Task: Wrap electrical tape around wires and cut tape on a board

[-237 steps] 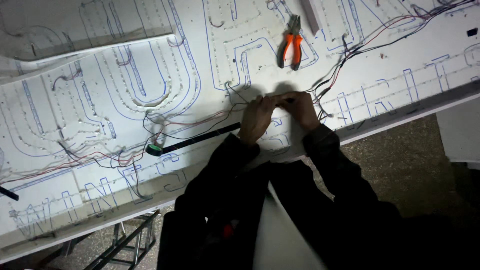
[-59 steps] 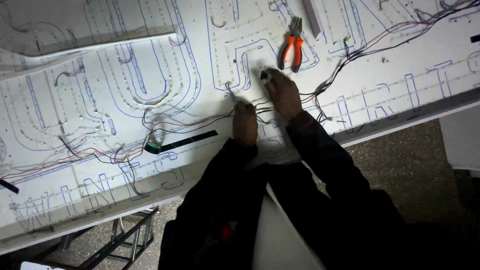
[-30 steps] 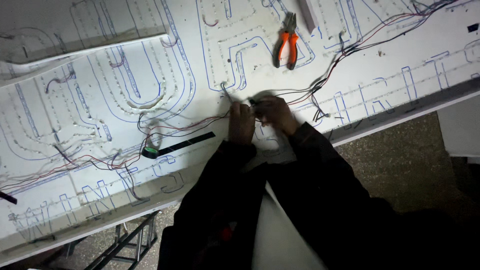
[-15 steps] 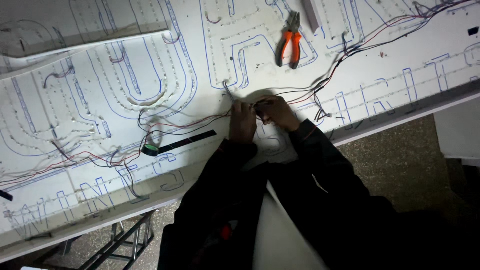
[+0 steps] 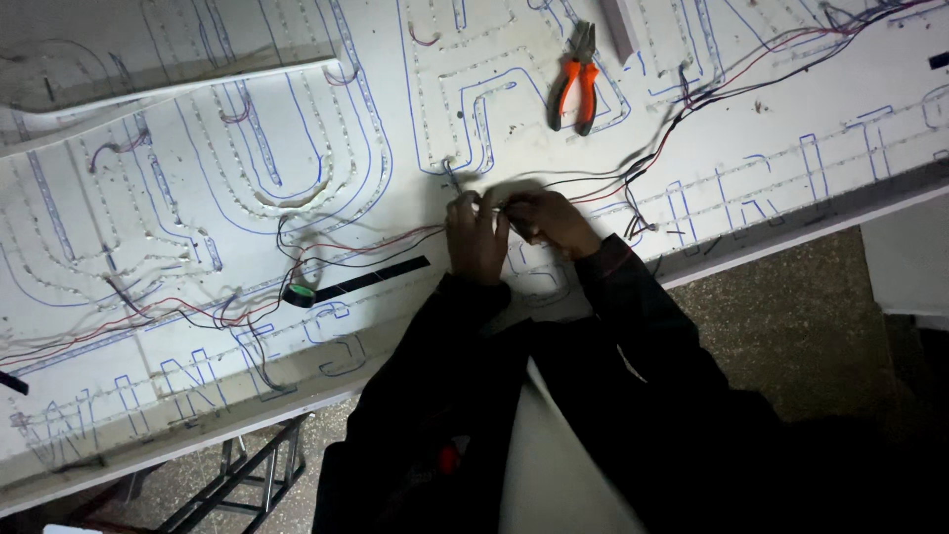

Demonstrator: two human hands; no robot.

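From the head view, both hands meet over the lower middle of the white sign panel (image 5: 751,148). The left hand (image 5: 476,237) and the right hand (image 5: 550,222) sit side by side, fingers curled together, pinching a thin run of wires (image 5: 633,178) between them; the exact hold of the fingertips is too small to make out, but both appear closed on the strands.

The wires look light, limp and thin. They should bend freely and slide through a loose pinch, so a firm hold close to the joint being worked, right between the two hands, seems the surest place; pulling farther out would likely drag the whole loose bundle. The fine strands and the small light strips (image 5: 237,148) fixed along the letter outlines seem easy to damage if tugged.

Up and to the right of the grip lie orange-handled pliers (image 5: 572,81), apart from the hands. To the left of the grip, a roll of black tape (image 5: 299,294) rests on the panel with a strip drawn out toward the hands. More red and black wires trail left past it.

The panel carries large letter shapes outlined in blue, bigger ones above the grip and a smaller row below and beside it.
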